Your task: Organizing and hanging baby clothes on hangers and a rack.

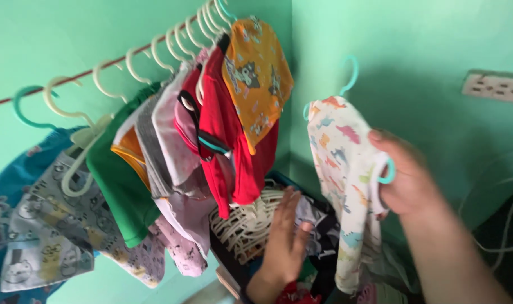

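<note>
My right hand [405,180] grips a small white garment with coloured dinosaur prints [341,169] that hangs on a teal plastic hanger [352,73], held up near the green wall corner. My left hand [284,239] is open, fingers spread, reaching down onto a heap of dark clothes [324,231] beside a pile of cream hangers [245,222]. To the left, a rail [71,76] carries several small garments on hangers, among them a yellow patterned one [259,73], a red one [228,141] and a green one [118,180].
A white socket strip [495,87] is fixed to the right wall, with white cables [507,214] running below it. Grey and blue printed garments [43,225] hang at the far left of the rail. Green walls meet in a corner behind.
</note>
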